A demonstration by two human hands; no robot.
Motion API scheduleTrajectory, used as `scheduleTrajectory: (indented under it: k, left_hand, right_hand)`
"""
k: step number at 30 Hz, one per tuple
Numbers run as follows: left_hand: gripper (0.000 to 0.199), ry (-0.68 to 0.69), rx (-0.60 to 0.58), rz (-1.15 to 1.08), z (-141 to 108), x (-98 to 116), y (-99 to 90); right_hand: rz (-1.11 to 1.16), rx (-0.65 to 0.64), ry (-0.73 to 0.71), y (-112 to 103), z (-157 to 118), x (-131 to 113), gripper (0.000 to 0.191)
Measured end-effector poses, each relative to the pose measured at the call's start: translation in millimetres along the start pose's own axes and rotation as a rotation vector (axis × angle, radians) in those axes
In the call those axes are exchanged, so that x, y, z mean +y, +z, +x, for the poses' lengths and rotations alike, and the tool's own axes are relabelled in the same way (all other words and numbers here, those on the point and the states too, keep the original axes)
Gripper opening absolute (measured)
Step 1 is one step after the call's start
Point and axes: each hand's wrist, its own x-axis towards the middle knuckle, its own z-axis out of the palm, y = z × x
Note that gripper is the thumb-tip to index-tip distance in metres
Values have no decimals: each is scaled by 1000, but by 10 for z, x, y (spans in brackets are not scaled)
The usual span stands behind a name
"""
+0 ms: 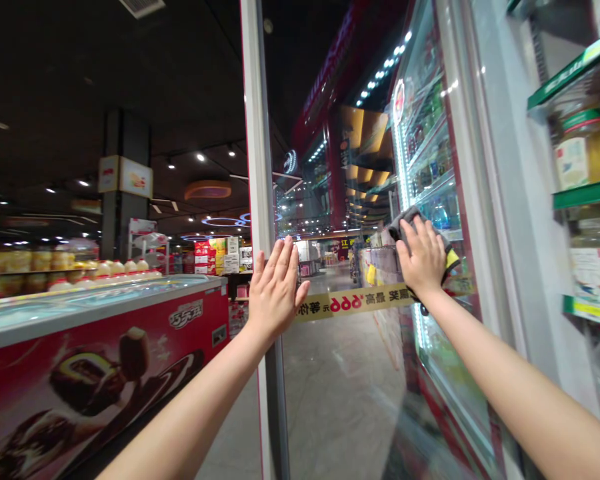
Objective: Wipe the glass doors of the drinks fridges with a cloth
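We see left hand spread flat on glass door of drinks cooler; right hand, fingers spread, presses grey cloth against same pane, mid-wipe

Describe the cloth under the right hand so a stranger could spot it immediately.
In this supermarket, find the glass door of the drinks cooler, crossed by a yellow printed strip. Above that strip's right end, the right hand presses the cloth to the glass: grey with a yellow edge, while the left hand lies bare.
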Motion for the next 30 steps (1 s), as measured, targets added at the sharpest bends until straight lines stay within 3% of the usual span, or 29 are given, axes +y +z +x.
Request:
scheduleTrajectory:
  k: [3, 6, 9, 13, 17, 20, 23, 26, 30]
  left_hand:
    - [73, 8, 1, -15, 8, 16, -1]
    - [72, 38, -14, -31, 21, 27, -4]
    - [69, 105, -42, -24, 25, 18, -2]
    - [65, 177, -86, -39, 18, 1, 13]
    - [64, 202, -99, -44, 29, 7, 23]
    - [64, 286, -177, -58, 54, 14, 20]
    - [67, 340, -236, -90, 76, 9, 18]
    - [70, 347, -245, -110, 88, 4, 22]
    - [70, 341, -264, -141, 100, 6, 30]
  right_hand:
    - [-29, 84, 117, -8, -321, 220, 50]
    - [-72, 37, 37, -28, -539, 181, 50]
    - [-74, -47, -77, -14, -331, 159, 49]
    - [-66, -10, 83, 18, -4, 488, 54]
    - [-97, 63, 224, 1, -286, 726, 55]
    - [-111, -25, 59, -14, -407, 654, 54]
    - [-93, -100, -61, -2, -159, 642, 54]
    - [-82, -62, 58, 14, 66, 827, 56]
    - [-80, 27, 204, 20, -234, 1044, 56]
